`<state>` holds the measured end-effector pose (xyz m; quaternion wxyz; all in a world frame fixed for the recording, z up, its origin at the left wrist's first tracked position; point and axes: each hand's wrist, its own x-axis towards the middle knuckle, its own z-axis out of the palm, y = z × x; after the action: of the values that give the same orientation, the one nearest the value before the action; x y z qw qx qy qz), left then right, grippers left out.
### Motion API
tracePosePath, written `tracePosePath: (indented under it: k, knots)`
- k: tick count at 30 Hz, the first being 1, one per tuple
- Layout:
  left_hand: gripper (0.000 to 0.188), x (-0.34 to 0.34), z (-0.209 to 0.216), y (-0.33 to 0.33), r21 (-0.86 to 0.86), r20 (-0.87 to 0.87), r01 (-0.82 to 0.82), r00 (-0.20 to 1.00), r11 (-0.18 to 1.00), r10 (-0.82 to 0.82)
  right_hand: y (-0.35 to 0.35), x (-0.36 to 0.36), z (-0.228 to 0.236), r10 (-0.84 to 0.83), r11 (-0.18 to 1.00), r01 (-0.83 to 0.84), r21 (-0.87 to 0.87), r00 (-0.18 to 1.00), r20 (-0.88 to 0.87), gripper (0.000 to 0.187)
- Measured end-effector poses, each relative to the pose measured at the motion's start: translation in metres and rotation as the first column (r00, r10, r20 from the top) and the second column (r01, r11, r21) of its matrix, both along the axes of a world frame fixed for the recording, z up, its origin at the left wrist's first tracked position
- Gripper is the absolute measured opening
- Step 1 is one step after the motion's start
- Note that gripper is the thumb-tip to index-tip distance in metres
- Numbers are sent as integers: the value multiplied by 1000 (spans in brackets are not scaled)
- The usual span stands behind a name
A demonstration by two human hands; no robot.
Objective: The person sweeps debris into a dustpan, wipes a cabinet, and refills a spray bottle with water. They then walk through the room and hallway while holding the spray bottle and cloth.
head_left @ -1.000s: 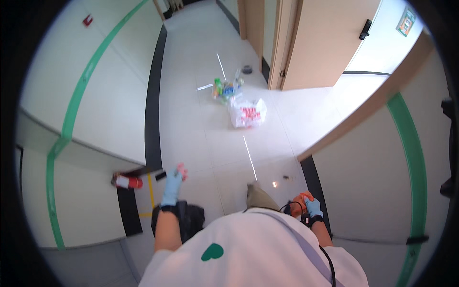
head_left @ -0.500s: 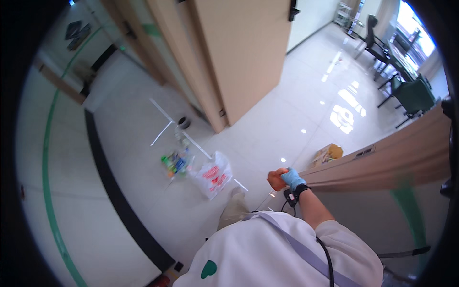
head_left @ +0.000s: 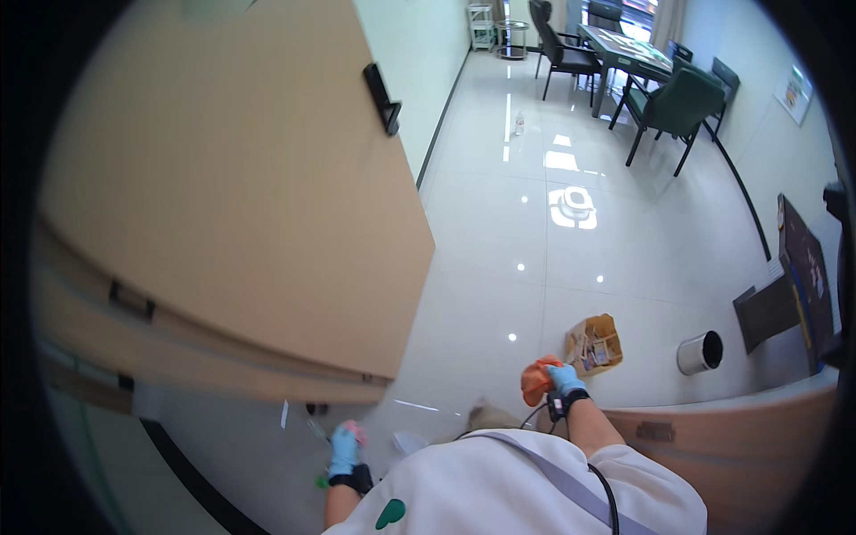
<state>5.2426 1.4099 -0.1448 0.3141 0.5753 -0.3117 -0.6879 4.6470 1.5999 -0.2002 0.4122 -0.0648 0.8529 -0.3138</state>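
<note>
My right hand (head_left: 565,379), in a light blue glove, is closed around a crumpled orange cloth (head_left: 539,380), held out ahead of me. Just beyond it on the floor stands an open brown paper bag (head_left: 604,349) with several small papers or wrappers in it. At the lower left, my left hand (head_left: 343,453), gloved in the same blue, is closed on something soft and pink (head_left: 358,432), perhaps a cloth. A bit of green (head_left: 322,481) shows beside the left wrist, too little to tell what it is.
A wooden door (head_left: 259,178) stands at the left, and a wooden door edge (head_left: 713,437) is at the right. A metal bin (head_left: 699,353) is beyond the paper bag. Farther off are a clear bottle (head_left: 519,123), a green chair (head_left: 682,107) and a table (head_left: 629,49).
My view has swung right into the room, and the white plastic bag and pile of litter have mostly left it. My left hand has come into view with the pink thing.
</note>
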Motion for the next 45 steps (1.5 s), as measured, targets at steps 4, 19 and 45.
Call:
tracePosePath:
  k: [4, 19, 45]
  knots:
    - [27, -43, -21, -45, 292, 399, 501, 710, 814, -580, -24, -52, 1, -338, 890, 393, -230, 909, 246, 59]
    - [48, -516, -75, -504, 99, 783, 983, 19, 154, -622, -56, -150, -27, -788, 585, 787, 196, 609, -89, 80]
    - [50, -1188, -43, -967, -241, -3, 520, 844, 819, -536, -1041, -766, 94, 621, 703, -265, -659, 681, 388, 71]
